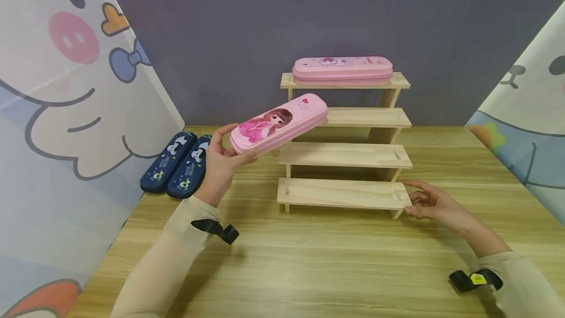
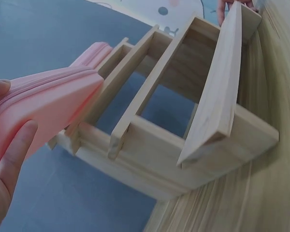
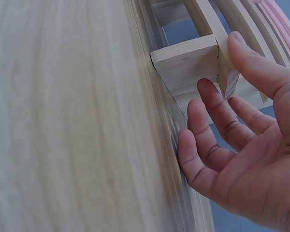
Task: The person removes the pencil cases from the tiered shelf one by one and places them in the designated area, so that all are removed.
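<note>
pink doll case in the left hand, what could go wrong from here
The left hand holds the pink doll case by one end, so the case might tip or slip.
Its free end overlaps the wooden rack in the head view, so it could bump a shelf.
The right hand is at the bottom shelf's end; a nudge might shift the rack.

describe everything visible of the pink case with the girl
The pink case looks hard-shelled, with rounded ends and a zip along its side. Its lid shows a long-haired girl in pink and a small heart. It looks closed, and the left hand grips one end, holding it tilted in the air by the wooden shelf.
</note>
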The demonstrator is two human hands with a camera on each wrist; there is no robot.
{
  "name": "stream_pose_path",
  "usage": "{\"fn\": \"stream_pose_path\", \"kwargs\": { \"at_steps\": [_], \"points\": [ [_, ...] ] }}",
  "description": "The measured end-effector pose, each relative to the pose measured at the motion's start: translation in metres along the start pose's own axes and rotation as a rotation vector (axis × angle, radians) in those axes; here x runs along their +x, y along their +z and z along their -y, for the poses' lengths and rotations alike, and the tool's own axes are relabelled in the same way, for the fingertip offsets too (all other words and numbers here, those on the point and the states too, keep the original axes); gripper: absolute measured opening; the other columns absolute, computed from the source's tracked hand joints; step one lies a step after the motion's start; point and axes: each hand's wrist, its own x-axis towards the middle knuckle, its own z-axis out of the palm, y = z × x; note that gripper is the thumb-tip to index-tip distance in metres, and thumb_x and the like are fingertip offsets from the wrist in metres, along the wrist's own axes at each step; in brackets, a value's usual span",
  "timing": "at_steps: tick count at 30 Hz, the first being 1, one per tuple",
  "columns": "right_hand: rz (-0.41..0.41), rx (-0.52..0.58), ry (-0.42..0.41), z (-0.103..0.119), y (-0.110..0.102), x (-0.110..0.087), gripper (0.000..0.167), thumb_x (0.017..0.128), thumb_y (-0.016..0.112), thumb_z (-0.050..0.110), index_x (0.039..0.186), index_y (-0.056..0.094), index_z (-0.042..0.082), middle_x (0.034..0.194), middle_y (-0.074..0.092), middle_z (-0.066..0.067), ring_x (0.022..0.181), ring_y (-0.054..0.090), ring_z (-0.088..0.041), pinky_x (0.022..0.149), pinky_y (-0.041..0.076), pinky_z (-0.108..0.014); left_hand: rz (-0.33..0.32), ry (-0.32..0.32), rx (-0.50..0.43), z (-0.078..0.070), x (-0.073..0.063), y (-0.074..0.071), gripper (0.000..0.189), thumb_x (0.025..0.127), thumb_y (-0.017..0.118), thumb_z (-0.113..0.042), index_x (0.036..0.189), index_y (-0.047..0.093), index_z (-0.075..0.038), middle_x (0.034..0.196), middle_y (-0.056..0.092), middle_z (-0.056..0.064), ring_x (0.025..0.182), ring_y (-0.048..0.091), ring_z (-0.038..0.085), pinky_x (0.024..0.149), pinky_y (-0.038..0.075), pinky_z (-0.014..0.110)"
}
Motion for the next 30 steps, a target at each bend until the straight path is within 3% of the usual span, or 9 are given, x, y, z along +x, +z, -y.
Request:
{"fn": "stream_pose_path", "kwargs": {
  "at_steps": [8, 13, 26, 30],
  "points": [
    [-0.015, -0.007, -0.001, 0.0, 0.0, 0.001, 0.069, 0.095, 0.054, -0.015, 0.144, 0.045, 0.034, 0.111, 0.067, 0.004, 0.086, 0.066, -0.012, 0.068, 0.056, -0.024, -0.06, 0.009, 0.033, -0.007, -0.008, -0.022, 0.071, 0.076, 0.068, 0.026, 0.132, 0.046, -0.012, 0.129, 0.05, 0.013, 0.085, 0.071, 0.016, 0.073, 0.062, 0.033],
    [-0.034, -0.003, 0.012, 0.0, 0.001, 0.002, 0.068, 0.094, 0.055, -0.014, 0.142, 0.046, 0.033, 0.109, 0.068, 0.002, 0.082, 0.061, -0.009, 0.065, 0.053, -0.023, -0.107, 0.03, 0.045, -0.011, -0.012, -0.032, 0.073, 0.074, 0.071, 0.025, 0.133, 0.043, -0.009, 0.132, 0.046, 0.013, 0.086, 0.071, 0.018, 0.074, 0.061, 0.034],
    [-0.04, -0.017, 0.021, 0.002, 0.003, 0.001, 0.066, 0.095, 0.056, -0.012, 0.142, 0.046, 0.033, 0.109, 0.068, 0.004, 0.087, 0.064, -0.01, 0.068, 0.055, -0.024, -0.196, 0.048, 0.042, -0.011, -0.024, -0.046, 0.073, 0.074, 0.069, 0.028, 0.131, 0.041, -0.01, 0.137, 0.039, 0.01, 0.095, 0.066, 0.02, 0.08, 0.06, 0.031],
    [-0.05, -0.024, 0.026, 0.003, 0.003, 0.001, 0.066, 0.095, 0.057, -0.012, 0.141, 0.046, 0.033, 0.108, 0.068, 0.003, 0.084, 0.063, -0.01, 0.066, 0.054, -0.024, -0.228, 0.059, 0.084, -0.011, -0.026, -0.049, 0.074, 0.075, 0.07, 0.026, 0.134, 0.038, -0.006, 0.14, 0.033, 0.007, 0.096, 0.064, 0.021, 0.082, 0.059, 0.029]
  ]
}}
